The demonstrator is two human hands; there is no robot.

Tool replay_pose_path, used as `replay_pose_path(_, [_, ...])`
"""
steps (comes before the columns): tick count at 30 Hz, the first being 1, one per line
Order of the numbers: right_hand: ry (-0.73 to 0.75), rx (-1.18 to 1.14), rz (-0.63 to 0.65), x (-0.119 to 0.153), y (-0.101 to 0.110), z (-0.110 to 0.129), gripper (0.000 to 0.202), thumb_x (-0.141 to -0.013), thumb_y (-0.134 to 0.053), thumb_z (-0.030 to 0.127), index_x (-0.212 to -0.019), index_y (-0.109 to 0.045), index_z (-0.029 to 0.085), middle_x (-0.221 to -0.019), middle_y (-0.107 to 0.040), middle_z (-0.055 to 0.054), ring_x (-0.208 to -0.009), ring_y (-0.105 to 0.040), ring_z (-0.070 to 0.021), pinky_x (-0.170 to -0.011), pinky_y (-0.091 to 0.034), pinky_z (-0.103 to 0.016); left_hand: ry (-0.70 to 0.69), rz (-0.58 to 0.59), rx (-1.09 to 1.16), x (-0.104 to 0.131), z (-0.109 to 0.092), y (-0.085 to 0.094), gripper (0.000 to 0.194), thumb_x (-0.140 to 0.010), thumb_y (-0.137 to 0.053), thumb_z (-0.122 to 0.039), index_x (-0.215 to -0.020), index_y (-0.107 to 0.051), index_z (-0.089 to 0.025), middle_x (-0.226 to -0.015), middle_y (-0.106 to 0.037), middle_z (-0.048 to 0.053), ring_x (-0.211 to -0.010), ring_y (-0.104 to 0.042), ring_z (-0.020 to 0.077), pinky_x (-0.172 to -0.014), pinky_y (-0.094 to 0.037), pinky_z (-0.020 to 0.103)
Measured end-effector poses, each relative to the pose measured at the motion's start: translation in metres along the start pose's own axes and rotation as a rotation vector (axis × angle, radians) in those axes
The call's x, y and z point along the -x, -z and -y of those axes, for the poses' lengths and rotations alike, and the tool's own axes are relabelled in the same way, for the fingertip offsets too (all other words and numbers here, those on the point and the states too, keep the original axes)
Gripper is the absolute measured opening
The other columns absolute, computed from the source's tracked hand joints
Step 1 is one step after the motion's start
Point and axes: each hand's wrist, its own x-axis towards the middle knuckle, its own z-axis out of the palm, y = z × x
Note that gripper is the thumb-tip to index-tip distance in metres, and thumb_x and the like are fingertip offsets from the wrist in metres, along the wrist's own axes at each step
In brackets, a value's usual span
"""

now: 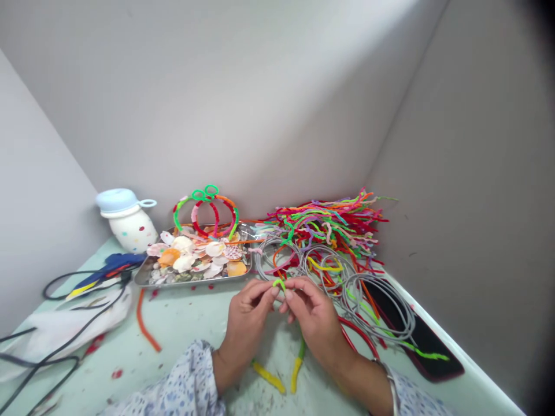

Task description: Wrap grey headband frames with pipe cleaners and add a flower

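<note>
A short bright green pipe cleaner (280, 283) is bent in a small arch between my fingertips, above the middle of the table. My left hand (250, 309) pinches its left end with thumb and forefinger. On its other end, my right hand (311, 309) has thumb and forefinger closed, the remaining fingers curled beneath. Below the hands, two yellow fuzzy ends (269, 377) hang or lie over the table; where they lead is hidden by my hands. Grey wire coils (392, 306) lie just to the right.
A metal tray (195, 282) of shells holds fuzzy rings (206, 216). Behind are a white bottle (134, 228) and a pile of coloured pipe cleaners (325, 222). Black cables (73, 335) cross the left side; a dark phone-like slab (433, 352) lies right. An orange pipe cleaner (145, 326) lies left.
</note>
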Motion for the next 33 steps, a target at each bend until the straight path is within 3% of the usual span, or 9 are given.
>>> replay_pose_path(5, [0.072, 0.139, -0.016, -0.004, 0.002, -0.005, 0.013, -0.087, -0.058, 0.031, -0.092, -0.065, 0.021, -0.093, -0.056, -0.004, -0.077, -0.061, -0.0151, -0.055, -0.051, -0.023, 0.003, 0.025, 0.009, 0.000, 0.000, 0.000, 0.021, -0.088, -0.057, -0.031, -0.097, -0.073, -0.021, -0.080, -0.062, 0.002, -0.072, -0.056, 0.0139, -0.065, -0.046, 0.023])
replay_pose_path(12, [0.030, 0.073, -0.022, -0.007, 0.002, -0.003, 0.009, -0.086, -0.060, 0.029, -0.090, -0.064, 0.022, -0.087, -0.054, 0.000, -0.063, -0.059, -0.0101, -0.049, -0.049, -0.021, 0.019, 0.062, 0.079, -0.003, -0.012, 0.003, 0.020, -0.089, -0.056, -0.027, -0.098, -0.073, -0.020, -0.076, -0.060, 0.001, -0.064, -0.052, 0.0109, -0.059, -0.042, 0.021])
replay_pose_path(18, [0.096, 0.061, 0.007, -0.012, 0.007, 0.023, 0.007, -0.087, -0.058, 0.027, -0.090, -0.063, 0.023, -0.096, -0.055, -0.001, -0.070, -0.059, -0.0102, -0.052, -0.050, -0.020, -0.016, 0.072, 0.125, -0.011, -0.037, 0.012, 0.016, -0.084, -0.063, -0.027, -0.093, -0.074, -0.020, -0.081, -0.063, 0.003, -0.066, -0.054, 0.0113, -0.055, -0.042, 0.021])
replay_pose_path(22, [0.071, 0.059, 0.045, -0.014, 0.009, 0.038, 0.007, -0.087, -0.057, 0.027, -0.089, -0.062, 0.022, -0.088, -0.056, 0.000, -0.062, -0.057, -0.0086, -0.052, -0.048, -0.021, -0.078, 0.062, 0.130, -0.015, -0.044, 0.016, 0.011, -0.081, -0.067, -0.024, -0.088, -0.074, -0.020, -0.084, -0.064, 0.003, -0.076, -0.058, 0.0137, -0.064, -0.046, 0.023])
replay_pose_path(28, [0.196, 0.306, 0.016, -0.021, 0.014, 0.035, 0.009, -0.088, -0.055, 0.025, -0.089, -0.062, 0.021, -0.094, -0.059, -0.003, -0.087, -0.058, -0.0146, -0.073, -0.049, -0.027, -0.055, 0.131, 0.138, -0.016, -0.034, 0.012, 0.010, -0.081, -0.067, -0.023, -0.086, -0.073, -0.019, -0.085, -0.064, 0.004, -0.080, -0.059, 0.0143, -0.070, -0.047, 0.024])
replay_pose_path(30, [0.122, 0.312, 0.043, -0.023, 0.016, 0.031, 0.010, -0.088, -0.054, 0.027, -0.090, -0.061, 0.021, -0.086, -0.061, -0.002, -0.079, -0.059, -0.0135, -0.070, -0.049, -0.027, 0.000, 0.150, 0.153, -0.016, -0.028, 0.009, 0.010, -0.080, -0.067, -0.024, -0.085, -0.072, -0.017, -0.083, -0.063, 0.003, -0.073, -0.058, 0.0128, -0.065, -0.047, 0.023])
replay_pose_path(33, [-0.095, 0.186, 0.103, -0.026, 0.017, 0.027, 0.013, -0.088, -0.054, 0.032, -0.089, -0.058, 0.020, -0.063, -0.057, 0.004, -0.053, -0.052, -0.0091, -0.049, -0.043, -0.021, 0.090, 0.158, 0.179, -0.014, -0.022, 0.005, 0.011, -0.080, -0.067, -0.026, -0.083, -0.071, -0.016, -0.074, -0.059, 0.001, -0.060, -0.052, 0.0090, -0.055, -0.043, 0.020])
